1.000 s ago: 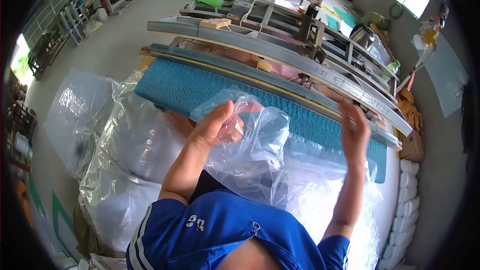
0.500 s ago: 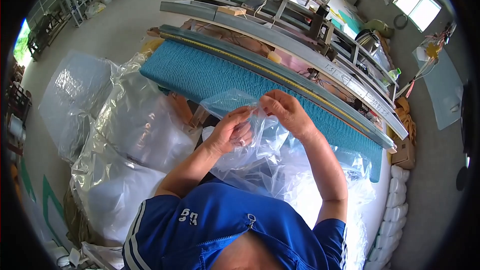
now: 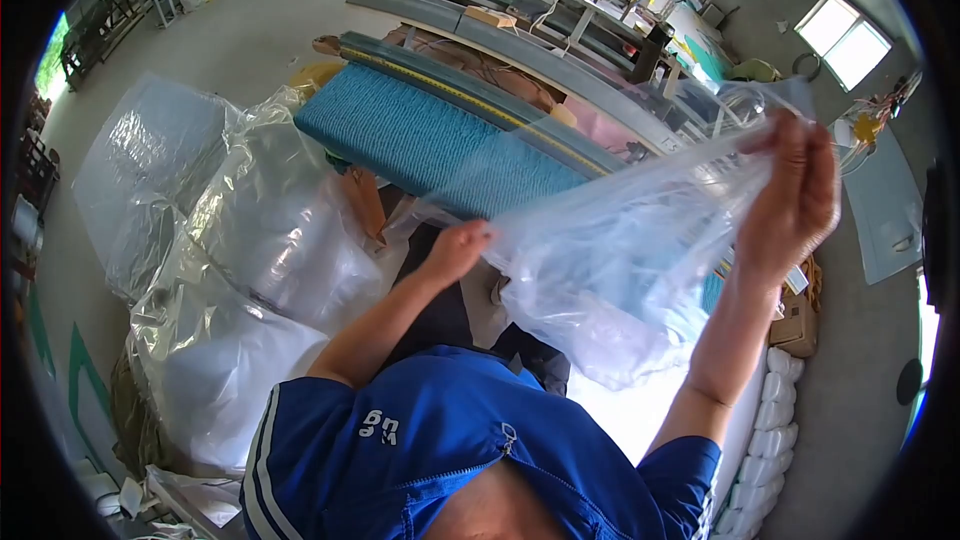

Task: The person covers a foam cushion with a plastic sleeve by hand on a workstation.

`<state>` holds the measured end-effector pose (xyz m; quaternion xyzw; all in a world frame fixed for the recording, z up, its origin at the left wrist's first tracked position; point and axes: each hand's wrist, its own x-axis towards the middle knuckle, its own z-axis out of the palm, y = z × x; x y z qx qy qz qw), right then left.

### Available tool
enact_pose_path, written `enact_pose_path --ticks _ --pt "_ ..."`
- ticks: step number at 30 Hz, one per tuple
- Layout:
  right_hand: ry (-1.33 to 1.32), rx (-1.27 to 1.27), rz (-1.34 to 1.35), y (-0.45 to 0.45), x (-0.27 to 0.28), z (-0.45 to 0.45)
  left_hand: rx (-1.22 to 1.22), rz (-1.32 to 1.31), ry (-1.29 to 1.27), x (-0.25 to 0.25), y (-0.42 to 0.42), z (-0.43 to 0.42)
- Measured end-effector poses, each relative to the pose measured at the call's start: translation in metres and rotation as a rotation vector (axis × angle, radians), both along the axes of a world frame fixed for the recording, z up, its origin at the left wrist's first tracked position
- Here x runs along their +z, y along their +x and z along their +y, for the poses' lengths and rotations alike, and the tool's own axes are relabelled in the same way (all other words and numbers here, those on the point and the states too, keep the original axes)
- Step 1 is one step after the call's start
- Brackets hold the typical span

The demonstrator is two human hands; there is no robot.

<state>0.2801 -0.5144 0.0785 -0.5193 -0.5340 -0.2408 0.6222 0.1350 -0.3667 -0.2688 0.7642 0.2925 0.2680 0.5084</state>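
Note:
A clear plastic bag (image 3: pixel 610 250) is stretched between my two hands, partly over a long strip of ribbed teal fabric (image 3: pixel 420 130). My left hand (image 3: pixel 460 248) is closed on the bag's left edge, near the middle of the view. Raised at the right, my right hand (image 3: pixel 792 185) pinches the bag's upper right part. The teal fabric lies along a metal bar with a yellow measuring tape (image 3: pixel 450 90). Its right part shows only dimly through the plastic.
Large bundles in clear plastic (image 3: pixel 290 230) stand at the left. Metal rails (image 3: pixel 540 50) run behind the fabric. A cardboard box (image 3: pixel 797 325) and stacked white wrapped rolls (image 3: pixel 768 440) are at the right. Grey floor (image 3: pixel 260 30) shows at the upper left.
My right hand has moved from beside my left hand up and to the right, pulling the plastic bag out wide. My left hand stays near the middle. The view has shifted slightly.

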Motion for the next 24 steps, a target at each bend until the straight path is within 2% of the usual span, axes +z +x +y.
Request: enact_pose_path --ticks 1,3,5,7,8,9,10,11,12,15,16,18,20,21,23,24 --pt "0.034 0.018 -0.104 0.000 0.009 -0.003 0.040 0.066 0.026 -0.002 0.001 -0.013" --pt "0.111 -0.161 -0.237 -0.008 0.037 -0.014 0.037 -0.116 0.021 -0.011 0.008 -0.034" --pt "0.113 -0.525 -0.343 0.001 0.079 -0.034 0.092 -0.161 0.183 -0.009 0.010 -0.040" --pt "0.090 -0.988 -0.460 0.024 0.129 -0.061 0.301 -0.187 0.362 -0.009 0.005 -0.011" --pt "0.114 -1.137 -0.497 0.039 0.148 -0.075 0.334 -0.142 0.372 0.009 -0.011 0.018" --pt "0.128 -1.192 -0.525 0.053 0.155 -0.089 0.558 -0.008 0.378 0.048 -0.032 0.033" --pt "0.152 -1.231 -0.551 0.067 0.163 -0.102 0.684 0.048 1.027 0.068 -0.058 0.058" --pt "0.166 -1.230 -0.563 0.080 0.167 -0.116 0.697 -0.256 0.367 0.100 -0.076 0.063" --pt "0.175 -1.224 -0.573 0.092 0.169 -0.128 0.890 -0.348 0.443 0.104 -0.088 0.077" --pt "0.186 -1.203 -0.566 0.130 0.172 -0.162 0.710 -0.524 0.222 0.092 -0.078 0.083" --pt "0.186 -1.202 -0.553 0.142 0.167 -0.173 0.571 -0.365 0.028 0.079 -0.073 0.078" --pt "0.199 -1.201 -0.548 0.162 0.167 -0.191 0.732 -0.284 0.189 0.006 -0.068 0.113" --pt "0.196 -1.188 -0.545 0.181 0.158 -0.206 0.891 -0.218 0.532 -0.014 -0.100 0.147" --pt "0.194 -1.184 -0.547 0.193 0.152 -0.215 0.960 -0.190 0.807 -0.004 -0.121 0.167" --pt "0.185 -1.181 -0.548 0.217 0.134 -0.230 1.114 -0.221 0.633 0.060 -0.151 0.192" --pt "0.175 -1.176 -0.551 0.231 0.119 -0.240 1.116 -0.392 0.592 0.098 -0.151 0.192"
